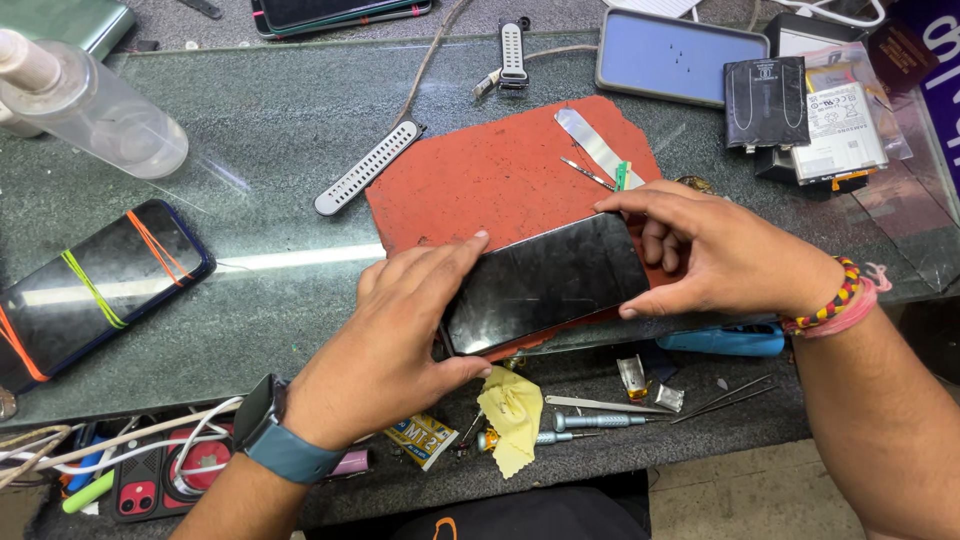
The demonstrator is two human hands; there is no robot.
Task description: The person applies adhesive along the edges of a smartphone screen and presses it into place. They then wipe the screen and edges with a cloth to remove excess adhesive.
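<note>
A black smartphone (545,282) lies screen up on a red mat (490,175) on a green glass desk (270,120). My left hand (400,335) grips the phone's left end, thumb under the near corner and fingers on the far edge. My right hand (720,250) clasps the phone's right end, fingers curled around it. A dark watch sits on my left wrist; coloured bands circle my right wrist.
Another phone bound with rubber bands (95,285) lies left. A clear bottle (90,105), white watch strap (368,167), tweezers and metal pry tool (598,148), blue phone case (678,57), batteries (800,110). On the lower shelf: yellow cloth (512,415), screwdriver (590,421), cables.
</note>
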